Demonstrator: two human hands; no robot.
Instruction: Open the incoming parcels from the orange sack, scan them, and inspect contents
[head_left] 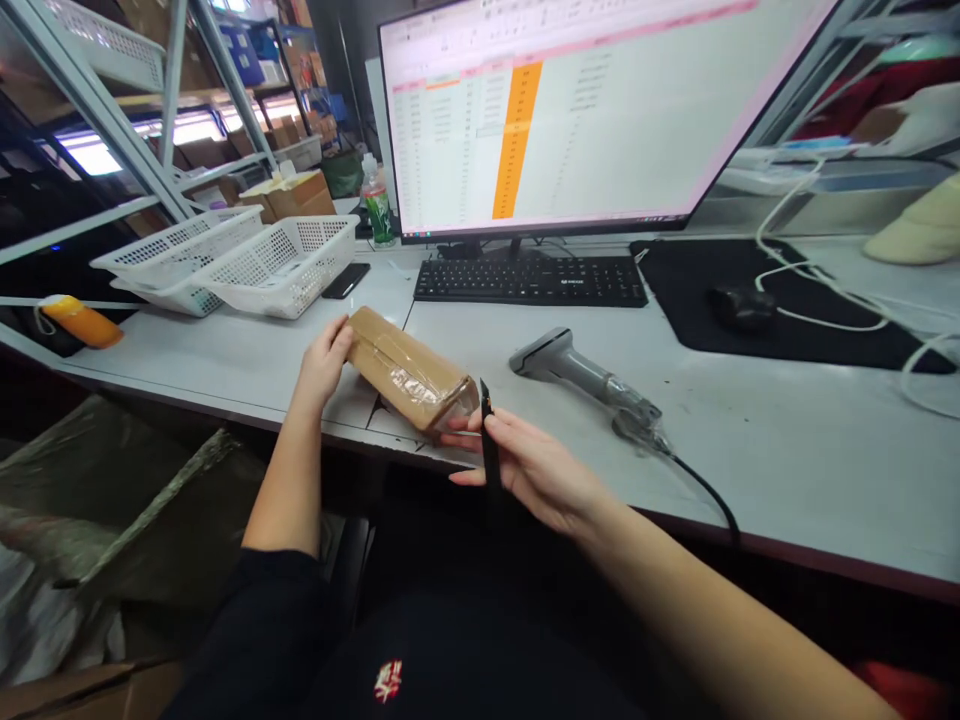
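Observation:
A brown cardboard box (409, 365) wrapped with clear tape is tilted over the front edge of the white desk. My left hand (326, 360) grips its far left end, the fingers partly hidden behind it. In my right hand (525, 460) is a black utility knife (490, 445), pinched between thumb and fingers with its blade pointing up. Some right-hand fingers reach under or against the near right end of the box. Just right of the knife, a grey barcode scanner (577, 370) lies on the desk.
Behind the box stand a black keyboard (529, 280) and a large monitor (600, 120). White plastic baskets (281, 265), a phone (346, 281) and a bottle (377, 205) are at the left. A mouse (742, 307) rests on a black mat (675, 290) at the right, among white cables.

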